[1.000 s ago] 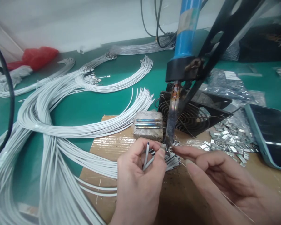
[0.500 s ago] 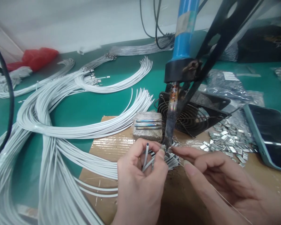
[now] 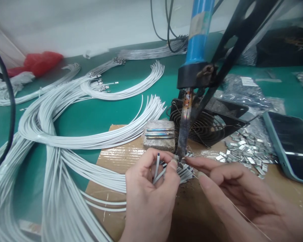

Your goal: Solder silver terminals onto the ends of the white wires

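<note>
A blue-handled soldering iron (image 3: 198, 40) stands clamped upright, its dark barrel pointing down to my fingertips. My left hand (image 3: 153, 191) is closed in a pinch on a white cable (image 3: 157, 166), whose dark end sticks up between the fingers. Its thumb and forefinger meet right beside the iron's tip, and what lies exactly between them is hidden. My right hand (image 3: 232, 188) pinches a thin solder wire (image 3: 242, 215), which trails down to the lower right. The right forefinger reaches close to the iron's tip. More cable ends (image 3: 185, 174) lie behind my left hand.
Bundles of white cables (image 3: 86, 141) cover the left side. A grey block (image 3: 159, 134) with metal rods sits behind my left hand. Beyond the iron is a black fan (image 3: 202, 124). Small metal pieces (image 3: 247, 154) and a phone (image 3: 290, 144) lie at right on cardboard (image 3: 111, 158).
Both hands hold nearly the same place. My left hand has shifted very slightly left with the cable; the iron and surroundings have not moved.
</note>
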`<state>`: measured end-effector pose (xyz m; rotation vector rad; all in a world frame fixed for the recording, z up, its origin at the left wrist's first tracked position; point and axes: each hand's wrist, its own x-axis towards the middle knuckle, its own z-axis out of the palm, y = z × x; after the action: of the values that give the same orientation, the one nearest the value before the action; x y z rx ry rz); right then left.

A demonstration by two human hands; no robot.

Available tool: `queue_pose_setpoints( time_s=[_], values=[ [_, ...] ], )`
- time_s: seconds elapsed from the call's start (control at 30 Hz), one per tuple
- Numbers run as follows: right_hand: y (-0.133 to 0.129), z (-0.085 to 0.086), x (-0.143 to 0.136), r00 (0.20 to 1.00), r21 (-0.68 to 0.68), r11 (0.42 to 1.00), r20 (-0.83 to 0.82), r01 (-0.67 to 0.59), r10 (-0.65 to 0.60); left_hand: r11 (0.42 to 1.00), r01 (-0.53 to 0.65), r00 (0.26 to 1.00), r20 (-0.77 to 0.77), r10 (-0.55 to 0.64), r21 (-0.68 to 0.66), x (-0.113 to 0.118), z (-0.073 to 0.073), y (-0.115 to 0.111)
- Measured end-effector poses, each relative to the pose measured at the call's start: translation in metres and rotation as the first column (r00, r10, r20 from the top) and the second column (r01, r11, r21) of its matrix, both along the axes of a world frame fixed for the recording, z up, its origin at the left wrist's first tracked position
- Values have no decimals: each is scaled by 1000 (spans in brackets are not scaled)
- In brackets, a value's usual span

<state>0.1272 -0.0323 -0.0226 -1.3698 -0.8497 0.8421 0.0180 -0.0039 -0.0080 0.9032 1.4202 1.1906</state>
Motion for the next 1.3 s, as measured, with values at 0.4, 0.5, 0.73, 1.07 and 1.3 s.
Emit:
queue_pose_setpoints(
  time_s=[0.4, 0.5, 0.73, 1.07, 1.3],
  values=[
    [0, 4, -3, 1000, -22, 1000, -9, 12, -12, 1000, 2, 1000, -7, -2, 2, 0, 1, 1],
    [0, 3, -3, 1000, -9, 1000, -15, 1, -1, 1000, 9, 1000, -6, -9, 1, -1, 0, 0],
    [3, -4, 7, 997, 53, 997, 57, -52, 49, 999, 29, 1000, 6, -29, 19, -4, -4, -2],
    [3, -4, 5, 1000, 35, 999, -13, 5, -4, 998, 55, 998, 23, -55, 16, -5, -7, -3],
    [6, -8, 21, 974, 92, 979, 150, -183, 168, 998, 60, 998, 25, -60, 14, -7, -6, -3]
  ],
)
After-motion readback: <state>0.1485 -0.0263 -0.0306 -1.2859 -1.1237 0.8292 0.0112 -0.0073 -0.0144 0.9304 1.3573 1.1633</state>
